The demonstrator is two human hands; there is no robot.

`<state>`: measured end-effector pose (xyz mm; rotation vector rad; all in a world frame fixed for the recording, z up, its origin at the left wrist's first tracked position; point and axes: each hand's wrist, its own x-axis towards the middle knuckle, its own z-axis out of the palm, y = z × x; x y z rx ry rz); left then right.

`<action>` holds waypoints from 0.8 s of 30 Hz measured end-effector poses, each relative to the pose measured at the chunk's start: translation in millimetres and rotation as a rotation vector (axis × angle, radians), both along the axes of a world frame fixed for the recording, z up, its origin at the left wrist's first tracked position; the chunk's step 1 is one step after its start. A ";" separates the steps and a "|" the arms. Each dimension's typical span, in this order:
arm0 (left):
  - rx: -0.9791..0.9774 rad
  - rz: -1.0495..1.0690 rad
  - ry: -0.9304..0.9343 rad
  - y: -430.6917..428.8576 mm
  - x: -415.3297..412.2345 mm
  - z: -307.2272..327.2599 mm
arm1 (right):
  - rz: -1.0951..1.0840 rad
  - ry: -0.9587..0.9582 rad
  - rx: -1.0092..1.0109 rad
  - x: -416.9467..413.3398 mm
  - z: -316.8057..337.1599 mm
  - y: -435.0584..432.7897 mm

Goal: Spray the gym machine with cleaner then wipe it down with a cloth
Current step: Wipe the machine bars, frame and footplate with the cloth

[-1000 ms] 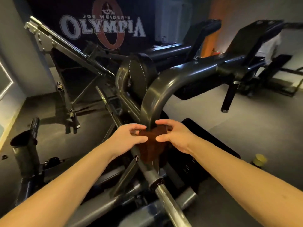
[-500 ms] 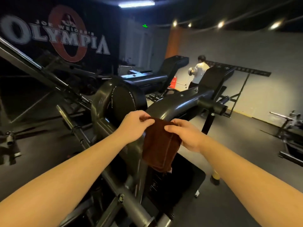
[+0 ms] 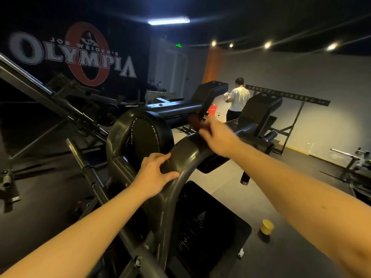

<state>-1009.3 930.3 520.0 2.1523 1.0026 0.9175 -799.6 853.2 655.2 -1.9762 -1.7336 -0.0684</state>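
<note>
— Where's the cloth [image 3: 195, 121]?
— Pinched in the blurred right hand [image 3: 217, 138], up on the machine [image 3: 186, 155] arm.
— Left hand [image 3: 154, 173]?
— Fingers spread, resting on the arm's bend, holding nothing.

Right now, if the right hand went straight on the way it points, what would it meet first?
Probably the black angled pad beyond the right hand and its brown cloth; depth is unclear, so it may pass beside it.

Dark brown cloth [image 3: 195, 122]; glossy grey machine arm [image 3: 186, 155]; yellow cup [image 3: 266, 227] on floor.
</note>
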 end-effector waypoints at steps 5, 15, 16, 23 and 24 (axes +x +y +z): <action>0.002 0.022 -0.020 -4.3 -4.7 -15.2 | 0.033 -0.239 -0.209 12.3 -21.8 22.8; 0.063 0.057 -0.110 -3.4 -5.7 -39.2 | -0.054 -0.378 0.018 -1.6 -72.8 19.4; 0.066 0.056 -0.120 -4.8 -7.3 -44.4 | -0.038 -0.392 0.073 -7.7 -82.8 13.1; 0.061 0.077 -0.145 -7.3 -9.4 -57.3 | -0.006 -0.384 0.152 -1.7 -94.4 17.0; 0.051 0.079 -0.145 -8.5 -10.0 -57.9 | -0.066 -0.316 0.138 9.3 -82.5 26.7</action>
